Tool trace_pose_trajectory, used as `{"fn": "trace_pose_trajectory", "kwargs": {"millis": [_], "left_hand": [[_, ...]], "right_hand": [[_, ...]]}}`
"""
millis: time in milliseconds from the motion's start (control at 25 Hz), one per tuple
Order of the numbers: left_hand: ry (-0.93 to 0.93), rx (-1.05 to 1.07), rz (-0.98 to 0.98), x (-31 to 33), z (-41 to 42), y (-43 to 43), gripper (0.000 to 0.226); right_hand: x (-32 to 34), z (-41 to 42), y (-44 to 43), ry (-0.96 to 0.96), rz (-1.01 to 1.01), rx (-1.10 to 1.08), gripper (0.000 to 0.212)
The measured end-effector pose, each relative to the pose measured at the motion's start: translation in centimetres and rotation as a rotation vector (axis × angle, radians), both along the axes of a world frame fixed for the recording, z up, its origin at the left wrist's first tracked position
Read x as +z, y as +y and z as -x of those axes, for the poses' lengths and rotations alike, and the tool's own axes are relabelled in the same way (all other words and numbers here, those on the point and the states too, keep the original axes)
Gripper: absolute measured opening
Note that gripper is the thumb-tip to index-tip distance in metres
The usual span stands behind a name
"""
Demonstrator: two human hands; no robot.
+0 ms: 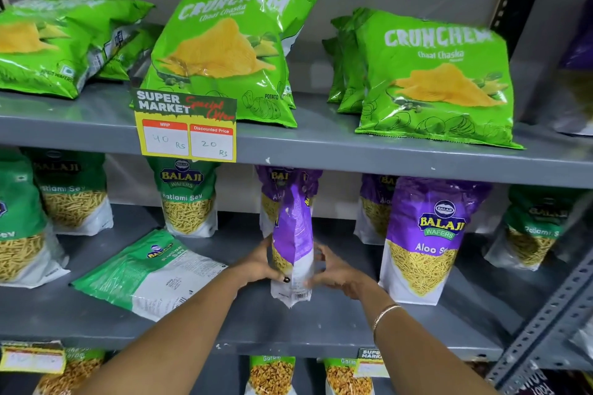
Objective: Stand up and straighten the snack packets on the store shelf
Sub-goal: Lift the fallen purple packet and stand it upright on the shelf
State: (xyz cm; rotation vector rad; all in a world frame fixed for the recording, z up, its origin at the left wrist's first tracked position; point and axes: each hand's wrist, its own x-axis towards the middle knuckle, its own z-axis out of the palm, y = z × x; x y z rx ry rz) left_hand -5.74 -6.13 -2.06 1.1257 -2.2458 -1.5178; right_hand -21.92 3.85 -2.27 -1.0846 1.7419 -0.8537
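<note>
A purple Aloo Sev packet (293,234) stands upright on the middle shelf (321,327), turned edge-on to me. My left hand (261,263) grips its lower left side and my right hand (337,272) presses its lower right side. Just left of it a green Ratlami Sev packet (150,272) lies flat on its front. Behind the held packet another purple packet (276,189) stands. A purple Aloo Sev packet (426,240) stands upright to the right.
Green Crunchem chip bags (224,48) lean on the top shelf, with one pile (61,42) lying flat at the left. A price tag (186,128) hangs from the top shelf edge. Upright green sev packets (189,199) line the back. A slotted metal post (542,324) stands at right.
</note>
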Motion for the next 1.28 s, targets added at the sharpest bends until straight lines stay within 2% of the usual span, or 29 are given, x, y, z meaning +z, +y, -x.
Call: {"fn": "trace_pose_trajectory", "kwargs": {"millis": [120, 240, 320, 440, 520, 600, 680, 720, 800, 920, 1040, 1160, 1280], "left_hand": [[0.058, -0.035, -0.098, -0.2, 0.4, -0.3, 0.095], [0.051, -0.073, -0.227, 0.1, -0.1, -0.9, 0.092], [0.049, -0.058, -0.233, 0.2, -0.3, -1.2, 0.088], [0.043, 0.019, -0.165, 0.5, -0.1, -1.3, 0.073], [0.021, 0.095, -0.085, 0.3, 0.2, -1.8, 0.061], [0.038, 0.150, -0.087, 0.0, 0.3, -2.1, 0.054], [0.080, 0.199, -0.119, -0.2, 0.3, -2.2, 0.063], [0.099, 0.208, -0.135, -0.4, 0.3, -2.4, 0.076], [0.069, 0.175, -0.117, -0.3, 0.3, -2.2, 0.090], [-0.035, 0.252, 0.044, -0.2, 0.3, -1.9, 0.081], [0.014, 0.336, 0.044, -0.3, 0.5, -1.3, 0.065], [-0.017, 0.370, 0.083, -0.4, 0.5, -0.8, 0.070], [-0.034, 0.364, 0.097, -0.5, 0.4, -0.4, 0.070]], "right_hand": [[-0.5, -0.5, 0.0, 0.058, -0.002, -0.017, 0.089], [-0.9, -1.1, -0.4, -0.016, 0.056, -0.063, 0.090], [-1.3, -0.9, -0.4, 0.001, 0.111, -0.101, 0.095], [-0.9, -0.1, 0.3, -0.044, 0.138, -0.033, 0.053], [-0.3, 0.6, 0.7, -0.085, 0.150, -0.069, 0.044], [-0.3, 1.5, 0.6, -0.101, 0.153, -0.163, 0.040], [-0.5, 1.8, 0.4, -0.090, 0.155, -0.204, 0.029], [-0.5, 1.9, 0.4, -0.097, 0.166, -0.225, 0.023], [-0.4, 1.8, 0.5, -0.122, 0.202, -0.267, 0.016], [-0.2, 1.7, 0.7, -0.223, 0.197, -0.217, 0.021], [-0.6, 1.6, 0.4, -0.223, 0.239, -0.060, 0.040], [-0.8, 1.2, -0.1, -0.187, 0.298, -0.083, 0.044], [-0.7, 1.4, -0.4, -0.183, 0.243, -0.098, 0.043]]}}
